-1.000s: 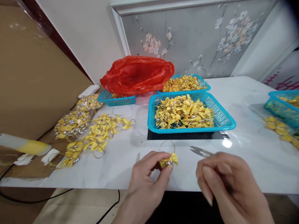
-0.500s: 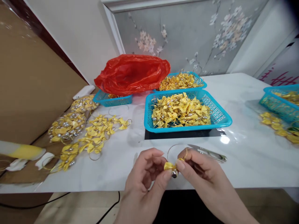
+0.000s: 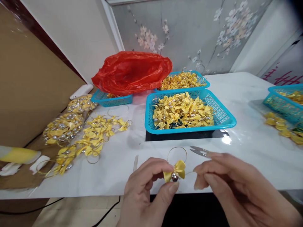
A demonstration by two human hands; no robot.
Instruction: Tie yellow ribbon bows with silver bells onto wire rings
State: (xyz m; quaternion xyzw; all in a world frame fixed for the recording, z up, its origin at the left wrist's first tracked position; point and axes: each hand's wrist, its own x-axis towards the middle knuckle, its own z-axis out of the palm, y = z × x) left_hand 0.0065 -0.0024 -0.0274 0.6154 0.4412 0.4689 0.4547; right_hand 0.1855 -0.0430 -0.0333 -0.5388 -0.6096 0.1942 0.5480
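My left hand (image 3: pixel 149 189) pinches a small yellow ribbon bow (image 3: pixel 181 168) between thumb and fingers. At the bow's middle hangs a shiny silver bell (image 3: pixel 175 177), and a thin gold cord loop (image 3: pixel 177 147) rises above it. To the right, my right hand (image 3: pixel 220 179) has its fingers drawn together. A fine cord end (image 3: pixel 189 172) runs from the bow to these fingertips; the grip on it is partly hidden. Thread snips (image 3: pixel 199 150) lie on the table just beyond my right hand, which covers their handle.
A blue basket (image 3: pixel 189 129) heaped with yellow bows stands ahead. Behind are another blue basket (image 3: pixel 207 85) and a red plastic bag (image 3: pixel 132 72) over a smaller one (image 3: pixel 113 102). Loose bows (image 3: pixel 94 135) and bagged bows (image 3: pixel 63 126) lie left; a further basket (image 3: pixel 272 97) stands right.
My right hand has moved right, away from the bow, drawing a fine cord end out. The bow now shows opened out in my left hand, with its loop upright.
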